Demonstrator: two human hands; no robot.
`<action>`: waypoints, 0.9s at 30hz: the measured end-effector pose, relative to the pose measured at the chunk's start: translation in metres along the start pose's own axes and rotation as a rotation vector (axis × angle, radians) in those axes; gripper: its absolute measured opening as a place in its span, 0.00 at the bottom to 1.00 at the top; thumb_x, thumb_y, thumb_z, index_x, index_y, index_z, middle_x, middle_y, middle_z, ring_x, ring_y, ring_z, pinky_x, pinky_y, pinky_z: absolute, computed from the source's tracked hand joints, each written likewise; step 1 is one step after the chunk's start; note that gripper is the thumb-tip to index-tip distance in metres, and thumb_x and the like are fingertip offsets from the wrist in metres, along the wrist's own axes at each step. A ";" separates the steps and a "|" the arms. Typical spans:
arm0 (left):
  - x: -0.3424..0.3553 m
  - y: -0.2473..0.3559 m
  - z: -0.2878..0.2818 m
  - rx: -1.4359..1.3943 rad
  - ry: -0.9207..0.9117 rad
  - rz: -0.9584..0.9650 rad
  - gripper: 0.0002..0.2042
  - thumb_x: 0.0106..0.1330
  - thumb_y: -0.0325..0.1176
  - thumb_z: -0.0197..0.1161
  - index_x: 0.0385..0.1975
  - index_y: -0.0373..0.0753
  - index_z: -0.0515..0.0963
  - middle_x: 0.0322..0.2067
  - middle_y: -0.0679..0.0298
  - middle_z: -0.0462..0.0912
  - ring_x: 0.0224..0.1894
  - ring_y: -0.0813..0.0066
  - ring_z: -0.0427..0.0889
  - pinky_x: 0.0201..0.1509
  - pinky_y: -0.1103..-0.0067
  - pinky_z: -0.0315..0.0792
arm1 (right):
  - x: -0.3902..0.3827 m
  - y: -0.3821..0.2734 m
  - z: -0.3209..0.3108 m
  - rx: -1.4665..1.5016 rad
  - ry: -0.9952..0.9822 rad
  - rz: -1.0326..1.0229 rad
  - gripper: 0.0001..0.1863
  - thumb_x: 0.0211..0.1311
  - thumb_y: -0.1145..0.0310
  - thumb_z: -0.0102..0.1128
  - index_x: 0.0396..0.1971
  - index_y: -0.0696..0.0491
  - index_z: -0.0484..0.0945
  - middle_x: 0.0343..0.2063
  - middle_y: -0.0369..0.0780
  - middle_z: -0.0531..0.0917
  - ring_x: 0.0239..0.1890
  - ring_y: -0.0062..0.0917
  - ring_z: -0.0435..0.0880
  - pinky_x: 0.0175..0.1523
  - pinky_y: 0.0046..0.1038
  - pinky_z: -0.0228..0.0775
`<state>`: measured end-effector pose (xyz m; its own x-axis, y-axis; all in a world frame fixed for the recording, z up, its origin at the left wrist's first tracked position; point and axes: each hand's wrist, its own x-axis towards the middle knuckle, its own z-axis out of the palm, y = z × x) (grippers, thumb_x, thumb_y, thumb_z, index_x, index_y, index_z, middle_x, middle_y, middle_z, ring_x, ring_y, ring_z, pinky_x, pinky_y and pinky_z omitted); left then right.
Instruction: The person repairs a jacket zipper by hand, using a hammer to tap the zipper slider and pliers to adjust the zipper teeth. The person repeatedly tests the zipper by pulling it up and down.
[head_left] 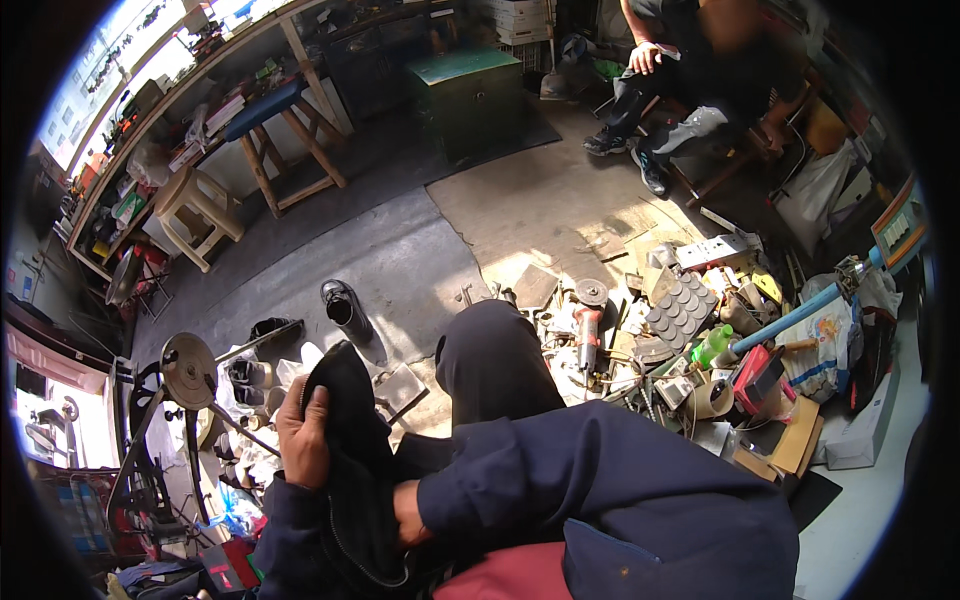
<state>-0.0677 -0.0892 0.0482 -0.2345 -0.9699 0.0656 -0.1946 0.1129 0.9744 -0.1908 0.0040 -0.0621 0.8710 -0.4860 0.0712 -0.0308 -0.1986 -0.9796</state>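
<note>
A black boot [352,425] with a zipper along its open shaft stands tilted over my lap, its toe end pointing away from me. My left hand [303,440] grips it from the left side, the thumb lying against the dark surface. At the shaft, my right hand [408,515] reaches in against the black material. Its fingers are hidden there, so what they hold cannot be seen. A single black shoe [345,308] rests on the floor beyond the boot.
An iron stand with a round plate [188,370] rises at my left, near several shoes. Tools lie heaped at right, including a red angle grinder [588,325] and a green bottle [712,346]. A stool [198,218], green chest [468,100] and seated person [690,90] are farther off.
</note>
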 end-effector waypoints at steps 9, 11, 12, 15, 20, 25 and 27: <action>0.020 -0.040 -0.006 -0.182 -0.002 -0.051 0.14 0.77 0.33 0.60 0.56 0.32 0.79 0.46 0.65 0.85 0.47 0.81 0.80 0.54 0.82 0.74 | -0.021 -0.045 -0.176 -0.398 0.521 0.262 0.22 0.66 0.63 0.69 0.55 0.59 0.78 0.39 0.46 0.88 0.40 0.34 0.89 0.47 0.32 0.79; 0.024 -0.043 -0.007 -0.348 -0.022 -0.118 0.14 0.77 0.33 0.61 0.55 0.33 0.79 0.45 0.65 0.85 0.46 0.82 0.80 0.52 0.82 0.75 | -0.005 -0.047 -0.191 -0.127 0.593 0.134 0.18 0.65 0.63 0.69 0.50 0.57 0.80 0.38 0.44 0.87 0.38 0.30 0.87 0.45 0.29 0.78; 0.024 -0.046 -0.007 -0.390 -0.022 -0.139 0.13 0.77 0.34 0.61 0.54 0.33 0.80 0.43 0.66 0.85 0.45 0.83 0.80 0.51 0.83 0.75 | 0.001 -0.045 -0.192 -0.047 0.640 0.103 0.17 0.66 0.66 0.69 0.50 0.58 0.80 0.37 0.42 0.87 0.39 0.26 0.86 0.46 0.27 0.78; 0.026 -0.060 -0.014 -0.342 -0.028 -0.233 0.12 0.78 0.36 0.60 0.50 0.34 0.80 0.40 0.69 0.84 0.41 0.84 0.79 0.47 0.84 0.75 | 0.019 -0.034 -0.193 0.185 0.725 0.154 0.13 0.67 0.73 0.68 0.49 0.60 0.81 0.37 0.37 0.87 0.40 0.18 0.84 0.47 0.23 0.78; 0.031 -0.086 -0.023 -0.378 -0.081 -0.333 0.13 0.74 0.36 0.64 0.48 0.33 0.80 0.37 0.69 0.84 0.38 0.85 0.79 0.43 0.83 0.74 | 0.016 -0.021 -0.182 0.196 0.690 0.246 0.10 0.67 0.74 0.67 0.45 0.61 0.81 0.35 0.37 0.87 0.39 0.16 0.84 0.46 0.21 0.77; 0.044 -0.093 -0.016 -0.193 -0.086 -0.170 0.12 0.68 0.29 0.67 0.49 0.34 0.82 0.43 0.65 0.86 0.48 0.78 0.82 0.54 0.80 0.75 | 0.014 -0.007 -0.181 0.130 0.714 0.306 0.08 0.68 0.72 0.67 0.41 0.61 0.80 0.31 0.36 0.86 0.35 0.15 0.84 0.41 0.21 0.77; 0.048 -0.093 -0.016 -0.234 -0.108 -0.258 0.11 0.68 0.28 0.67 0.47 0.34 0.83 0.41 0.65 0.86 0.45 0.79 0.82 0.52 0.80 0.75 | 0.015 0.001 -0.181 0.066 0.732 0.295 0.08 0.68 0.71 0.67 0.37 0.60 0.81 0.30 0.38 0.87 0.33 0.16 0.85 0.38 0.22 0.77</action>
<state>-0.0456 -0.1496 -0.0362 -0.3074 -0.9304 -0.1998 -0.0398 -0.1972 0.9795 -0.2660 -0.1576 -0.0278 0.2866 -0.9518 -0.1096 -0.1609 0.0649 -0.9848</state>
